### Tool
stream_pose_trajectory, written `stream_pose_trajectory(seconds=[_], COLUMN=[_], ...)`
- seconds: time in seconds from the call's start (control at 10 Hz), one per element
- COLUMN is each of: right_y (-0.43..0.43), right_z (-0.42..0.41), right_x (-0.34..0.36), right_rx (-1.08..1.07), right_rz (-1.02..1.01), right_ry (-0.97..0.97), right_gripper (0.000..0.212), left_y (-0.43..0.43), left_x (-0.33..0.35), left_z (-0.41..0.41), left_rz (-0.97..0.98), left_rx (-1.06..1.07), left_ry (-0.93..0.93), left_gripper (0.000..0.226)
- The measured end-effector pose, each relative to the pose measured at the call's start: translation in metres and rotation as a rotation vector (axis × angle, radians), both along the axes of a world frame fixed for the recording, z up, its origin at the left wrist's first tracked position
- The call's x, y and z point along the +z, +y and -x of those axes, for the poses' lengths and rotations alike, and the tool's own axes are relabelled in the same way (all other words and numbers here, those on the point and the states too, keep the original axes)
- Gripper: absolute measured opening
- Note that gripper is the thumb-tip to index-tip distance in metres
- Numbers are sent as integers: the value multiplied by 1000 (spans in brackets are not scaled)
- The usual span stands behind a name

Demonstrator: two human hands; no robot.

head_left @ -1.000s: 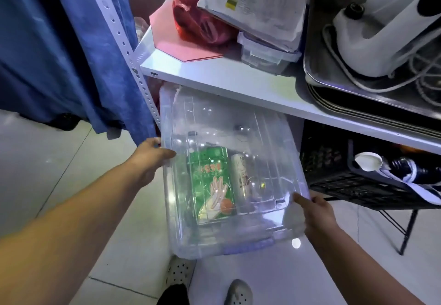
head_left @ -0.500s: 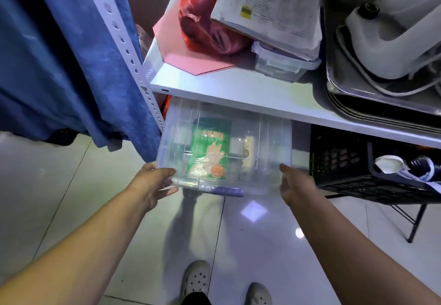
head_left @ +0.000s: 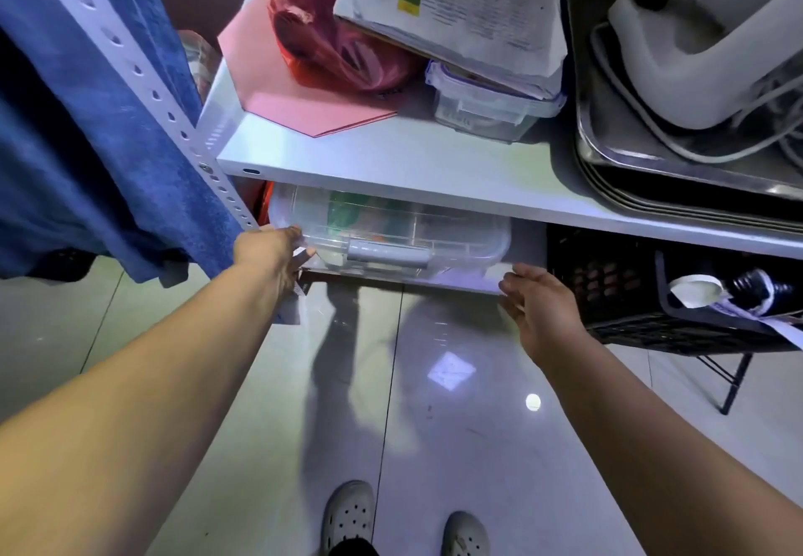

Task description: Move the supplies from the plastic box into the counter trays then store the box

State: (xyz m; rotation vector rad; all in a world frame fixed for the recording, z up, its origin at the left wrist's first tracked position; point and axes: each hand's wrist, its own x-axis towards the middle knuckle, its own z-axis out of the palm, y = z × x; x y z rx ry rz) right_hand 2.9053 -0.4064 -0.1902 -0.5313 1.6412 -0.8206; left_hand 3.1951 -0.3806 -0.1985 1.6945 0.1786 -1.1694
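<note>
Under white shelf (head_left: 391,164): clear ribbed plastic box (head_left: 391,234) | left hand (head_left: 269,251) touching its corner | right hand (head_left: 539,307) spread, empty

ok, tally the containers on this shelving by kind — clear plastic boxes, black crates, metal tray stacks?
Clear plastic boxes: 2 (big plastic box under the shelf, small lidded box on top)
Black crates: 1 (black crate)
Metal tray stacks: 1 (tray stack)
Total: 4

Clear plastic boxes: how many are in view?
2: the large plastic box under the shelf, left hand at its corner; a small lidded container on the shelf. Others may be hidden.
</note>
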Motion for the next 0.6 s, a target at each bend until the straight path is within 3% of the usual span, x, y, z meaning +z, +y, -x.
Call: stream_pose_trajectory(seconds=[0.1,0.2,0.4,0.5,0.6], right_y=[12,31,66,78,102], right_z=[12,26,50,55,71], right_x=[-4,-12,-8,4,33], right_rx=[107,340,810,862,838], right_rz=[5,9,-87,-117,-141], right_ry=[100,321,843,871,909], right_gripper=[18,18,24,25,25], left_y=[-4,1,33,52,84], left_x=[-4,-8,-6,2,21], left_z=[-1,-1,30,52,83], left_rz=[27,-19,3,-7,10], left_rx=[-11,-147,-447,-721,-1149], left_ry=[-28,-138,-239,-327,-510], left_gripper=[21,7,31,15,10])
